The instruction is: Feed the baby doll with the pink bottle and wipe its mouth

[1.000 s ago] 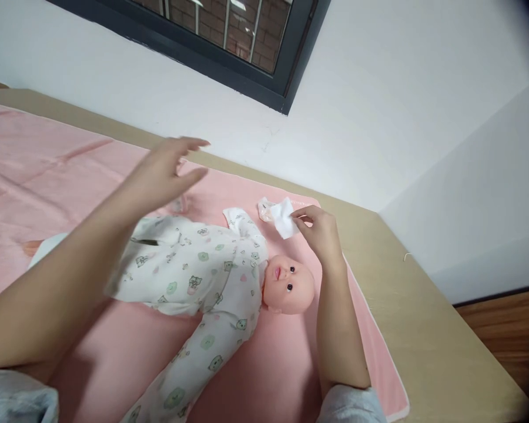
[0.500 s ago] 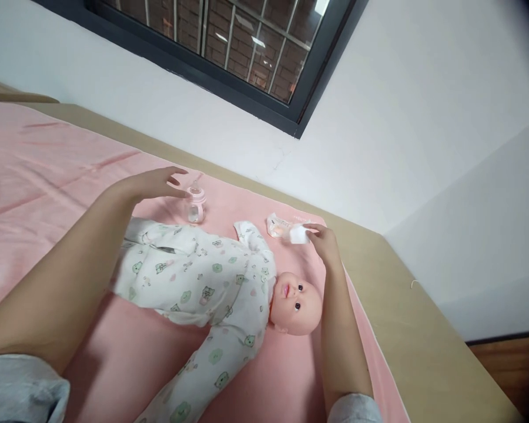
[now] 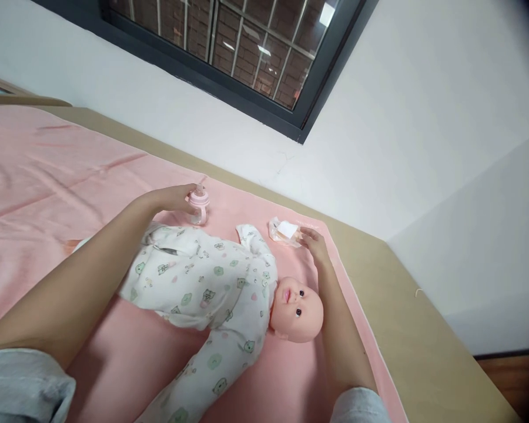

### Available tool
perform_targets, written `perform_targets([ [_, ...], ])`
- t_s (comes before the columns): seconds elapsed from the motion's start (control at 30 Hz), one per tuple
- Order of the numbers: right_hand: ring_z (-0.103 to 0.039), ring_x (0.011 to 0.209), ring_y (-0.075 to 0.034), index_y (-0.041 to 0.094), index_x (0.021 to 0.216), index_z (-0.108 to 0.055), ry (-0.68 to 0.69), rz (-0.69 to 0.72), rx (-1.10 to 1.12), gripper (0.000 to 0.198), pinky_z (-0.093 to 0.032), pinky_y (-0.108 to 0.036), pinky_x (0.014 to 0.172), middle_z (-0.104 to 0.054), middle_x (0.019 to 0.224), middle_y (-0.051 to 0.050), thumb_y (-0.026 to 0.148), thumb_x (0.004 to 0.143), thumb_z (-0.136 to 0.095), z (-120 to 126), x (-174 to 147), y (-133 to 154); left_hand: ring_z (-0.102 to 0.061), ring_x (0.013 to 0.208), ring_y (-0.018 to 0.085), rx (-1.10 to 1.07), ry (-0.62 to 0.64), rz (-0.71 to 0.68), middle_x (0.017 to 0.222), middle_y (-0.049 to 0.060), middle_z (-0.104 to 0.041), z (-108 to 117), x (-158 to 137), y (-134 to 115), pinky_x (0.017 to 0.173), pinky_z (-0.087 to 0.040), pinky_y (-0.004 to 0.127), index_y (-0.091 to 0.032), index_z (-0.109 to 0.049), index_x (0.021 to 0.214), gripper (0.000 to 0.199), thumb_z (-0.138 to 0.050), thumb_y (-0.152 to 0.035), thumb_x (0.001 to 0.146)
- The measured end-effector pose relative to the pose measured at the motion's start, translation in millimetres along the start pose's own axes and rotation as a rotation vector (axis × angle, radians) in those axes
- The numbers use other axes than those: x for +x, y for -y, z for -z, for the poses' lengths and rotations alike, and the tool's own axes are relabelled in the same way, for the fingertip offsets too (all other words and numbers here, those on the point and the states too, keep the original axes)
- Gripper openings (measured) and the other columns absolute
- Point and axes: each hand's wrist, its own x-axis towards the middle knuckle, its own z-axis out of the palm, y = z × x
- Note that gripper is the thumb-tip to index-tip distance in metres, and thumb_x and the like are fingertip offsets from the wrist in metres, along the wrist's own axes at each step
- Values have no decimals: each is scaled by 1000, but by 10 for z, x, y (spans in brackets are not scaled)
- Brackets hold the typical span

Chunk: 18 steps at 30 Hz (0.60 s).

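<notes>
A baby bottle (image 3: 199, 202) with a pink collar and handle stands upright on the pink sheet. My left hand (image 3: 176, 198) closes on it from the left, thumb and fingers at its upper part. Farther right, a clear packet (image 3: 274, 229) lies on the sheet with a small white square piece (image 3: 287, 229) on top. Beside the packet's right end is my right hand (image 3: 315, 244), fingers stretched and apart, not holding the white piece. Between my arms lies a baby doll (image 3: 297, 311) on its back, in a white printed outfit (image 3: 207, 276).
The pink sheet (image 3: 127, 352) covers a wooden surface (image 3: 405, 305), whose bare border runs along the wall (image 3: 255, 161) and down the right side. A dark-framed window (image 3: 247, 97) with bars is above. Wrinkles cross the sheet at left.
My left hand has moved right onto the bottle and closed on it. My right hand has let go of the white piece, which now rests on the packet. The view has shifted slightly.
</notes>
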Motion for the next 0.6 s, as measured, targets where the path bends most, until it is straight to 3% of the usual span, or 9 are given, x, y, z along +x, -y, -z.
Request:
perform_targets([
  [0.1,-68,87,-20,15,103,-66,-155,85,-118,38,-53,-41,93,-68,119,-12,33,71,-54,132,-37,-89,-66,90,23,-40,85,86,98,5,-69,-24,56,62,75,-54,29,-15,-56,102,44,-65,-32,63],
  [0.23,-60,113,-27,14,103,-68,-378,170,-536,38,-41,-45,106,-68,116,-15,26,76,-43,337,-150,-238,-64,95,28,-21,59,181,103,9,-67,-64,78,65,80,-51,33,-16,-53,102,49,-64,-36,59],
  [0.33,-43,133,-35,12,119,-62,-516,62,-748,47,-30,-52,112,-57,131,-22,25,77,-47,407,-276,-347,-63,99,27,-28,46,201,103,7,-66,-107,74,41,84,-49,32,-15,-54,105,51,-61,-37,60],
  [0.43,-36,137,-41,13,135,-50,-576,-105,-756,63,-30,-58,110,-45,143,-24,29,75,-54,405,-383,-444,-62,100,30,-58,41,219,103,9,-67,-142,84,32,84,-50,35,-16,-54,103,53,-63,-37,55],
  [0.6,-46,131,-39,8,145,-37,-564,-86,-669,78,-38,-49,108,-39,145,-27,26,71,-55,422,-443,-612,-62,100,33,-56,25,234,103,11,-67,-165,106,48,84,-50,38,-18,-54,100,52,-65,-40,54],
])
